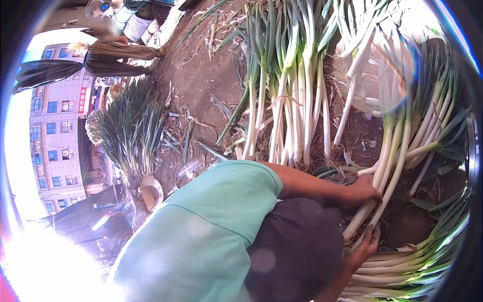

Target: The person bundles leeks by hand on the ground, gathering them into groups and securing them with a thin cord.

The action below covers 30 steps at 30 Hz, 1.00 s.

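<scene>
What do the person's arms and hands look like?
The left arm wears a short, plain mint-green sleeve with a seam across it. The left hand and right hand are bare, with no gloves visible. The right forearm is bare too; its sleeve is out of view.

A head-worn fisheye looks down, close over leeks (385, 158) at right, a distant building (59, 138) at far left.

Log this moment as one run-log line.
Left hand: gripping green onions | right hand: at their white lower ends, grip unclear | nearby: onion pile | ground: brown soil
</scene>
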### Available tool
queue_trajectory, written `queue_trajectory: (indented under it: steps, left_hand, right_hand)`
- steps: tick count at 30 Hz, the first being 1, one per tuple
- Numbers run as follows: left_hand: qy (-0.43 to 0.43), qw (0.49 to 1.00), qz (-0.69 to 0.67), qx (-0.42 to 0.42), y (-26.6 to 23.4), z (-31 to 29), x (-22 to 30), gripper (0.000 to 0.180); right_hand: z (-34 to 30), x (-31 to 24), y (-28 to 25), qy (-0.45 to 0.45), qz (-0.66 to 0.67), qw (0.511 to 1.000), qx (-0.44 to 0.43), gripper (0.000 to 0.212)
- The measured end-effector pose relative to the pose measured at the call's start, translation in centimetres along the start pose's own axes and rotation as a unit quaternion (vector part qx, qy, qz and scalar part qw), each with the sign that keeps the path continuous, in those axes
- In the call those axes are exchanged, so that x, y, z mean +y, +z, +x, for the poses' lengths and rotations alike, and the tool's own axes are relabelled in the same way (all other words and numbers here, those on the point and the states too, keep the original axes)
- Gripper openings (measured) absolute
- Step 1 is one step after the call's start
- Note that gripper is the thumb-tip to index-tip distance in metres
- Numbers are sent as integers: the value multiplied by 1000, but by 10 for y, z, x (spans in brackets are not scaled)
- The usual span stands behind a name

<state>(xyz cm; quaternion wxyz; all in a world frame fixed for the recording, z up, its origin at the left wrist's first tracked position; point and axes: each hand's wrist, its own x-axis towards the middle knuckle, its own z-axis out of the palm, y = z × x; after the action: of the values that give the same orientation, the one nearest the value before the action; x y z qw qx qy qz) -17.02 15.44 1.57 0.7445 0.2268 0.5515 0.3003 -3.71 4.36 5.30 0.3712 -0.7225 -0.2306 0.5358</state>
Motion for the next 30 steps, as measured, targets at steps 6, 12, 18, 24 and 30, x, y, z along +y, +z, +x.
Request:
queue_trajectory:
  steps: [6, 12, 18, 24, 30]
  left_hand:
    - [-4, 988, -154, -14, 5, 15, 31, 32]
    - [7, 1000, -10, -14, 1, 15, 18, 31]
    - [-28, 990, 101, -95, 3, 0, -4, 35]
    - [-90, 972, 188, -106, -1, -6, -5, 42]
    - [-157, 980, -120, 16, -18, 58, 22, 43]
  right_hand:
    - [-20, -12, -8, 97, 188, 976, -55, 45]
    - [-7, -4, 1, 89, 126, 978, -142, 47]
    - [-8, -5, 0, 15, -111, 984, -140, 66]
    - [-12, 6, 17, 71, -205, 971, -99, 59]
    - [-88, 13, 26, 79, -216, 970, -75, 82]
